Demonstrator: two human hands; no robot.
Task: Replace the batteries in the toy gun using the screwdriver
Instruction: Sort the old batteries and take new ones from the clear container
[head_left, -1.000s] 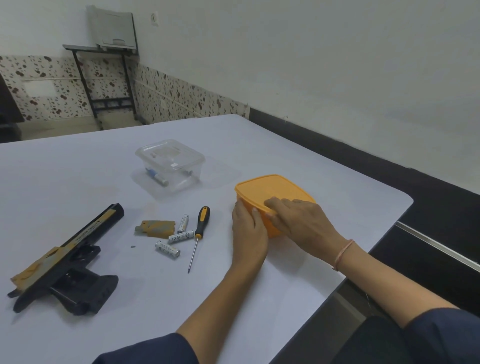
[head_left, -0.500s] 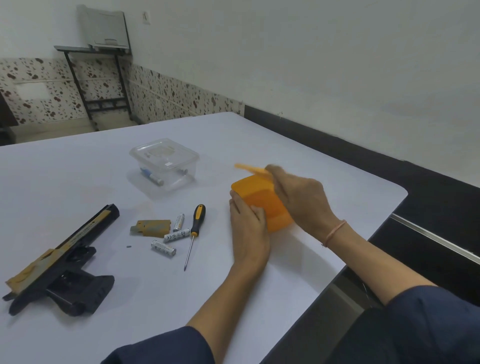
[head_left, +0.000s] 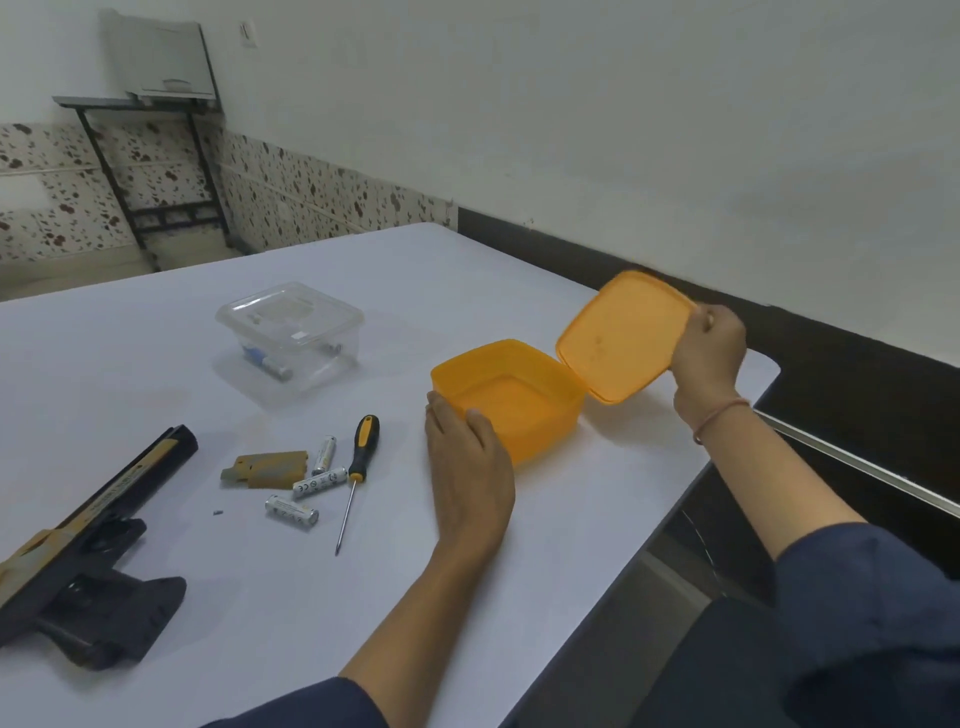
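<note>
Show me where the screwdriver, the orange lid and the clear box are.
screwdriver (head_left: 363, 447): head view, on its yellow and black handle.
orange lid (head_left: 618, 338): head view, middle of its face.
clear box (head_left: 288, 314): head view, on its top.

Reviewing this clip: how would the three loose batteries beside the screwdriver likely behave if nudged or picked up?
The batteries are smooth cylinders lying on their sides on the flat table, so a sideways nudge would probably roll them. Their glossy silver casings look slippery, likely needing a fingertip pinch. They seem rigid, not fragile.
</note>
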